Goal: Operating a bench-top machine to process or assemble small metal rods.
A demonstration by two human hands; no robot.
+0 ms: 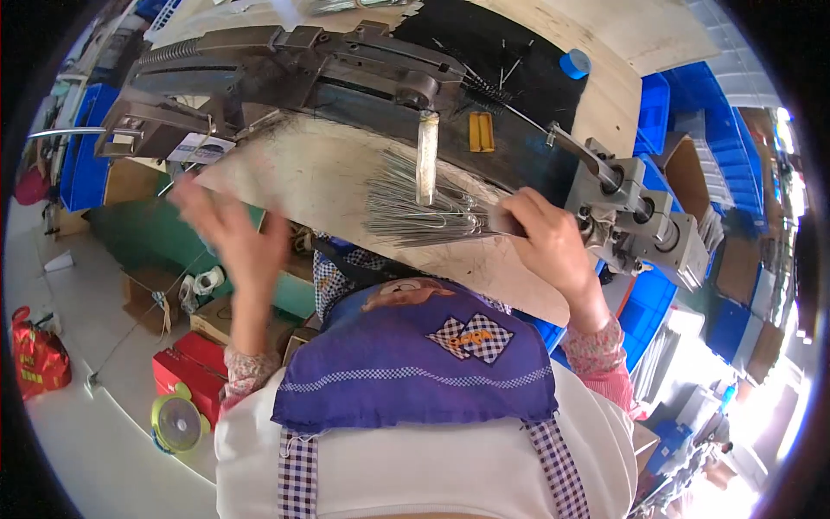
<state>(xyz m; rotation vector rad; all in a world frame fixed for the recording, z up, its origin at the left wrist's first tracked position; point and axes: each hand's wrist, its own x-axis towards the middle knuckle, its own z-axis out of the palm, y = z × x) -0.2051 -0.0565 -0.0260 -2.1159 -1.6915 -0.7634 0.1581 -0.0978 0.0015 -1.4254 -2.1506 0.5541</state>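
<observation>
Cluttered workshop floor down below, with a red box (192,368), a yellow-green round fan-like thing (176,423) and a red bag (36,359) off to the person's left. Nearest the camera is a purple apron (415,355) with checked trim over a white top.

Just past that is a pale, worn workbench (311,177) curving across the view. The right hand (549,246) is clenched around the end of a bundle of thin metal wires (415,212), which lie fanned out flat on the bench, spreading toward the left. A small upright metal bar (427,156) stands over the middle of the bundle.

The left hand (229,229) is raised near the bench's left edge, fingers spread and loose, holding nothing as far as I can see; it's motion-blurred though.

Behind the wires sits a long dark metal machine (346,73) running across the bench, with a grey block assembly (644,221) at its right end. A black twisted-wire brush (486,89) rests on top of it. Farther back, blue plastic crates (692,112) are stacked on the right.
</observation>
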